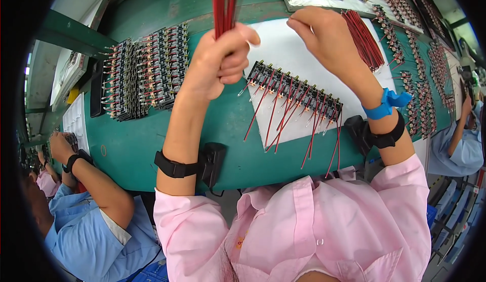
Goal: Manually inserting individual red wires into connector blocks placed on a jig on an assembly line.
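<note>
My left hand is closed in a fist around a bundle of red wires, which stands up out of it and is blurred at the top. My right hand hovers over the white sheet, thumb and fingertips drawn together; anything between them is hidden. Below both hands, a slanting row of black circuit boards lies on the sheet. Loose red wires hang off its near side. Beside my right hand rests a pile of red wires.
Stacked rows of circuit boards sit on the green table at the left. More strips of boards lie at the right, and a white board bearing others is at the back. Co-workers in blue sit at the left and right.
</note>
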Available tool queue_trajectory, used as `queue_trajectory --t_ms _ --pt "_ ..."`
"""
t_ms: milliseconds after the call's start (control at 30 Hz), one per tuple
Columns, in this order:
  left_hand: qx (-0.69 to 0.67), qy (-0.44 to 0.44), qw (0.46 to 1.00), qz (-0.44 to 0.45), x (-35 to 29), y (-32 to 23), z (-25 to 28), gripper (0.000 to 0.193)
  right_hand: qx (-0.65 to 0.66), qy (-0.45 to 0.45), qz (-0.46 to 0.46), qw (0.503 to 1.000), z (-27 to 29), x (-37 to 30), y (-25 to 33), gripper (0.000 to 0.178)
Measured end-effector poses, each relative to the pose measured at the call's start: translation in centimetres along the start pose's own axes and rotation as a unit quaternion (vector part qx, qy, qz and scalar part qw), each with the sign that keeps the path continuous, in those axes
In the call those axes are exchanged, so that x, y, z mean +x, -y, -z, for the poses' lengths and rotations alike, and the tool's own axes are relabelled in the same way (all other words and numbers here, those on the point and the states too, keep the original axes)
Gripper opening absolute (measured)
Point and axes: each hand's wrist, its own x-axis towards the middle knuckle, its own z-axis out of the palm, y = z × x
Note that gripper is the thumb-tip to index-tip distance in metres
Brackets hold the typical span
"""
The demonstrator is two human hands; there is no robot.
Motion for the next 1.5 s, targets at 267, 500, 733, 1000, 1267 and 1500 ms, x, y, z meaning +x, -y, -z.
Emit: queue_trajectory --t_ms 267,500,733,1000,1267,1500 --pt "0.142 -0.04 0.989 -0.017 0.3 1.0 -0.8 0.02 0.596 0.098 -0.32 0.73 1.5 1.6 1.5 0.02" --pt "0.141 -0.024 0.989 -0.027 0.4 1.3 -1.0 0.017 0.585 0.061 -0.316 0.744 0.7 1.6 1.9 0.02" --pt "0.18 -0.046 0.98 -0.069 0.5 1.5 -1.0 0.016 0.506 0.131 -0.298 0.799 0.2 0.9 2.8 0.02" --pt "0.28 -0.057 0.953 -0.104 0.6 1.5 -0.8 0.017 0.487 0.154 -0.285 0.811 0.4 0.8 2.8 0.022" --pt "0.337 -0.052 0.932 -0.119 0.7 1.7 -0.6 0.017 0.452 0.184 -0.276 0.828 0.4 0.7 2.7 0.021" --pt "0.379 -0.052 0.915 -0.132 1.1 2.3 0.2 0.022 0.421 0.189 -0.267 0.846 0.2 0.2 2.9 0.018"
